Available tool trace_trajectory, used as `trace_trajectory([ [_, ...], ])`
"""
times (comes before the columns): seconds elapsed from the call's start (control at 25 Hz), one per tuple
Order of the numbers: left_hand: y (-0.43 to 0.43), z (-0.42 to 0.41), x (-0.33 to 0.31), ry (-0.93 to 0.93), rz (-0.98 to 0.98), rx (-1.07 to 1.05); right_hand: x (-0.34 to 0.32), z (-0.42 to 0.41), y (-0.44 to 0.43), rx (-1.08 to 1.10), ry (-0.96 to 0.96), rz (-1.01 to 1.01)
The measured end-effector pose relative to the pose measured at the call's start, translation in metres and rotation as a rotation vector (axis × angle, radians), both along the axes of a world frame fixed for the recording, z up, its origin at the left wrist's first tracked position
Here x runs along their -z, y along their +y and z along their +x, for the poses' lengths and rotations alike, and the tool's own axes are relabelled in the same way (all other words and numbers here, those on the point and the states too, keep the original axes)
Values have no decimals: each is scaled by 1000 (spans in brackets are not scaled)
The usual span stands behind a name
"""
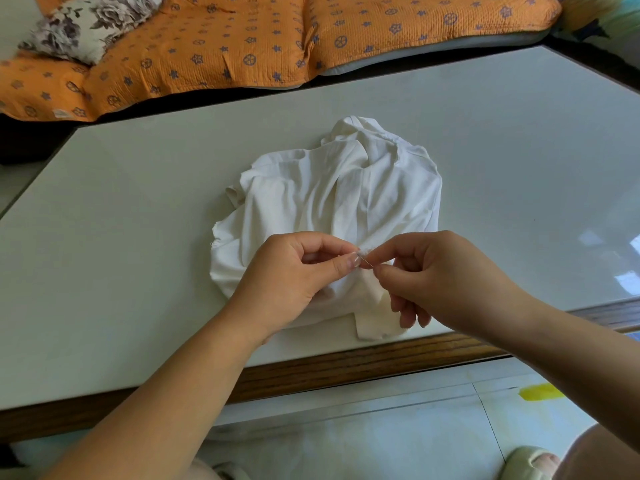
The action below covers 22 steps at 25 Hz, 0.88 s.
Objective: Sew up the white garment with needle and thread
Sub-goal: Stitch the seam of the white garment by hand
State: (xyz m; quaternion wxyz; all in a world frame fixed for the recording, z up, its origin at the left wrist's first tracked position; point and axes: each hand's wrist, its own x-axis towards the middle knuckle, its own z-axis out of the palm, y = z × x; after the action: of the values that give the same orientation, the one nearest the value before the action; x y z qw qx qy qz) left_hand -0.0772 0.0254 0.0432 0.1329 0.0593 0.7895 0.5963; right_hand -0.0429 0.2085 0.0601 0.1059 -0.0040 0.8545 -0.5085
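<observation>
At the near edge of the surface, your two hands meet over the one white garment. Your left hand has its fingers curled, with thumb and forefinger pinching a small frayed tuft of the cloth. Your right hand is just beside it. Its thumb and forefinger nip the one needle, and its other three fingers are curled loosely beneath. The needle shows as a short thin glint slanting between the two pinches, with its far end at the tuft. The thread is too fine to make out. The white garment lies crumpled in a single heap on the pale glossy surface. Its near folds are under your hands and one hem reaches almost to the wooden front edge. Beyond the far side of the surface is a sofa covered in orange quilted fabric printed with blue stars and wheels. One floral pillow rests at its left end. Down on the tiled floor you can see one yellow strip and, near the bottom right corner, one pale slipper.
</observation>
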Motion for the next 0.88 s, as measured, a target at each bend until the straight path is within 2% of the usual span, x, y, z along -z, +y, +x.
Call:
trace_trajectory([
  [0.48, 3, 7, 8, 268, -156, -13, 6, -1, -3, 35, 17, 2],
  [0.8, 9, 14, 10, 763, -538, 15, 12, 1, -8, 73, 54, 16],
  [0.88, 10, 16, 11, 829, -574, 6, 13, 1, -9, 94, 83, 11],
])
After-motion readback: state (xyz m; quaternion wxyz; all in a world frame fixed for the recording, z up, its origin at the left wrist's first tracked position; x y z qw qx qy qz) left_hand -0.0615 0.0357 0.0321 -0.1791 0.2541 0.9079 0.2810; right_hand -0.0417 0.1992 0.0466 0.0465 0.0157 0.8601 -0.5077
